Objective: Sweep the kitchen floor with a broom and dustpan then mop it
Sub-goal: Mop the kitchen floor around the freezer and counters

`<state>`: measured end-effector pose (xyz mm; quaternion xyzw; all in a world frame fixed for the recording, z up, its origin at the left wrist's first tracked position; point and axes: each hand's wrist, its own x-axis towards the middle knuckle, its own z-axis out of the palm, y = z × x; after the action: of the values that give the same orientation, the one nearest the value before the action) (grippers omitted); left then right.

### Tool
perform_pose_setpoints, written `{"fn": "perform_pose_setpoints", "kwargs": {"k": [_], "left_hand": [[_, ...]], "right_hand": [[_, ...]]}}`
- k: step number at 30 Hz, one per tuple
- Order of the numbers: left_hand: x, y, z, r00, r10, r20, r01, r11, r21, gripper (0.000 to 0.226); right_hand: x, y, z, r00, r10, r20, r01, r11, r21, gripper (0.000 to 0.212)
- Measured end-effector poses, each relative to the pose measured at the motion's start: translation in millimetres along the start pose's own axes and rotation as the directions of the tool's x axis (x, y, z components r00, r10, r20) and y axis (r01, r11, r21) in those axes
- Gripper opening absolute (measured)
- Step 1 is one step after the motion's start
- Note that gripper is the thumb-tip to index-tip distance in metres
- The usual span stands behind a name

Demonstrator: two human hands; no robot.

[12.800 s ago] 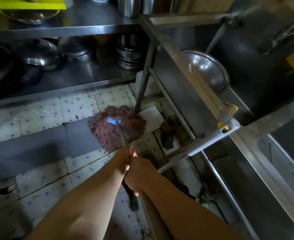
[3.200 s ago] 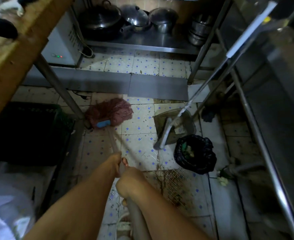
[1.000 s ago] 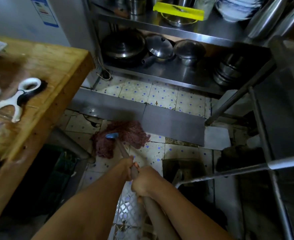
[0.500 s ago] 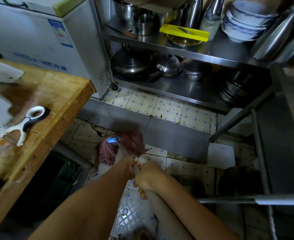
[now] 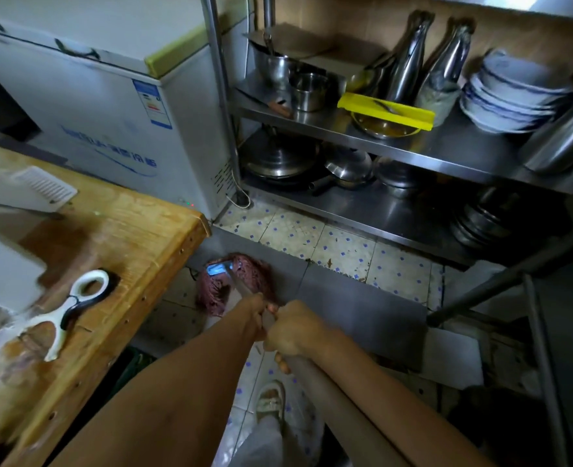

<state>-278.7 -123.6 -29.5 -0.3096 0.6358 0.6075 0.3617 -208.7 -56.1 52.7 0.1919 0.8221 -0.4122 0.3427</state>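
White scissors (image 5: 63, 310) lie on the wooden table (image 5: 136, 244) beside a freezer (image 5: 109, 106).

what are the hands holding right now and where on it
Both hands grip the mop by its handle: the left hand is further down the shaft toward the reddish mop head, and the right hand is just behind it.

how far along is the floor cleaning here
Sweeping looks finished, judging by the switch to a mop; no broom or dustpan is in view. Mopping is in hand: the left hand and right hand grip the handle, reddish string mop head on the blue-dotted tiled floor beside the wooden table. How much floor remains is unclear.
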Motion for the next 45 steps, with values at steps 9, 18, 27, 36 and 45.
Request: {"fn": "perform_pose_setpoints", "kwargs": {"k": [9, 18, 27, 36, 45], "left_hand": [[61.5, 96.5, 6.0, 0.999, -0.01, -0.035, 0.005, 0.987, -0.162, 0.043], [102.8, 145.0, 13.0, 0.995, -0.081, -0.055, 0.063, 0.961, -0.268, 0.038], [126.1, 192.2, 17.4, 0.985, -0.073, -0.154, 0.017, 0.94, -0.34, 0.039], [163.1, 244.7, 32.6, 0.956, -0.025, -0.293, -0.127, 0.863, -0.489, 0.042], [179.8, 275.8, 56.9, 0.959, -0.026, -0.282, -0.166, 0.754, -0.635, 0.045]], "right_hand": [[87.1, -62.4, -58.7, 0.994, 0.103, -0.034, -0.103, 0.995, 0.013, 0.026], [134.4, -93.5, -96.5, 0.994, 0.104, 0.046, -0.1, 0.992, -0.081, 0.033], [179.9, -122.1, -130.4, 0.988, 0.09, 0.124, -0.071, 0.987, -0.143, 0.025], [227.6, -142.5, -187.0, 0.97, -0.128, 0.207, 0.167, 0.969, -0.181, 0.027], [240.7, -150.2, -235.7, 0.932, -0.253, 0.258, 0.325, 0.9, -0.29, 0.034]]}}
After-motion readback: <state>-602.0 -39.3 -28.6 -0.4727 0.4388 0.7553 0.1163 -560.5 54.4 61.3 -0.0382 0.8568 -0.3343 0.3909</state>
